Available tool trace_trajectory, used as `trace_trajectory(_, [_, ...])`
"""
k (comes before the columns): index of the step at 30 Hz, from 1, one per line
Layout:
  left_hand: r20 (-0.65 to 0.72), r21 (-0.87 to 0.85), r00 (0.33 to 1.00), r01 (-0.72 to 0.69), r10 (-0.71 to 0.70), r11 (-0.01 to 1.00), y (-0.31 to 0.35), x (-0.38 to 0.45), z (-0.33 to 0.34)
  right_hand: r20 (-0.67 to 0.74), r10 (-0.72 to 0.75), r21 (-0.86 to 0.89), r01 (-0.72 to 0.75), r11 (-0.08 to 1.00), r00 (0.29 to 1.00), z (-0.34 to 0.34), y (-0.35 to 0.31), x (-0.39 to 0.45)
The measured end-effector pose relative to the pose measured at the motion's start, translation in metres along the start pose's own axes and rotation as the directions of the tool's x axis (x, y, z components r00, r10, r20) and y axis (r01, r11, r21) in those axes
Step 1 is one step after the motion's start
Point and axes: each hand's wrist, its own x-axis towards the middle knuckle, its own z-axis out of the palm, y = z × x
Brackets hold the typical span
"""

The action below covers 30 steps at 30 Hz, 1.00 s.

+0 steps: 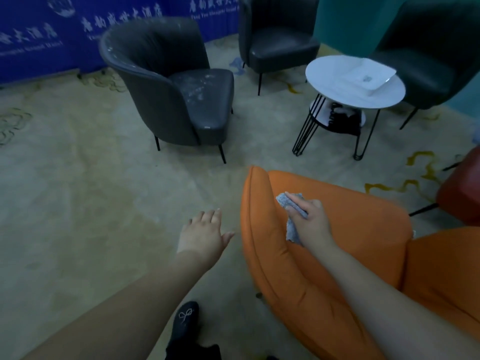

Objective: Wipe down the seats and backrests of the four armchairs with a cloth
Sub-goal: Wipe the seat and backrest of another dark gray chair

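Two bare hands are reaching out over the patterned carpet [91, 178]: the left hand [202, 236] is hanging with fingers spread and holding nothing, just beside the orange armchair [350, 229], while the right hand [310, 220] is gripping a grey cloth [292, 203] and pressing it against that chair's inner backrest. Farther off, a dusty dark grey armchair [171, 81] is standing left of a second dark armchair [278, 37], a round white side table [335, 87] and a third dark armchair [436, 53].
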Motion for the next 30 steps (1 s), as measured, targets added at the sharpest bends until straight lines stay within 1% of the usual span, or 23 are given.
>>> trace_trajectory(5, [0.005, 0.053, 0.997, -0.074, 0.074, 0.996, -0.075, 0.033, -0.016, -0.047, 0.01, -0.032, -0.012, 0.999, 0.999, 0.062, -0.044, 0.031])
trace_trajectory(11, [0.0, 0.083, 0.99, -0.144, 0.144, 0.986, -0.173, 0.081, -0.041, -0.102, 0.045, -0.006, -0.046, 0.999, 0.994, 0.143, -0.103, 0.074])
trace_trajectory(15, [0.0, 0.103, 0.982, -0.187, 0.188, 0.977, -0.214, 0.118, -0.06, -0.147, 0.068, 0.003, -0.068, 0.998, 0.987, 0.173, -0.122, 0.09])
trace_trajectory(19, [-0.007, 0.076, 0.981, -0.195, 0.196, 0.978, -0.231, 0.158, -0.069, -0.158, 0.09, -0.006, -0.092, 0.996, 0.983, 0.185, -0.128, 0.118])
trace_trajectory(23, [0.019, 0.072, 0.977, -0.215, 0.214, 0.974, -0.235, 0.201, -0.071, -0.195, 0.131, 0.018, -0.13, 0.991, 0.972, 0.192, -0.126, 0.168])
trace_trajectory(28, [0.04, 0.111, 0.966, -0.259, 0.257, 0.959, -0.227, 0.291, -0.088, -0.191, 0.125, 0.072, -0.113, 0.991, 0.974, 0.196, -0.12, 0.252])
trace_trajectory(30, [0.041, 0.143, 0.96, -0.279, 0.276, 0.95, -0.22, 0.329, -0.097, -0.205, 0.123, 0.068, -0.111, 0.992, 0.971, 0.191, -0.118, 0.288])
